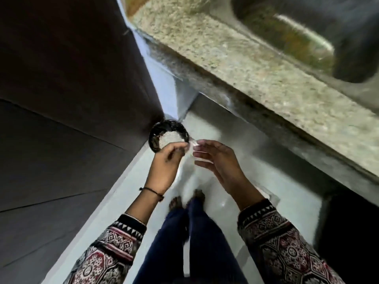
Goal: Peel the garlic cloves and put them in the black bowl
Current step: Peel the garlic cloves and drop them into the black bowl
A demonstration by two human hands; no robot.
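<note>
A black round vessel (155,131) with something pale in it sits just beyond the left hand (163,167), which is the nearer of the two to it. It is probably the black bowl, though blur hides whether it is held or stands lower down. The left hand's fingers are curled and pinch a pale, blurred scrap (189,149), clove or skin, I cannot tell. The right hand (219,162) faces it, fingers nearly straight and spread, tips at the scrap. Any drop goes up-left from the pinch.
</note>
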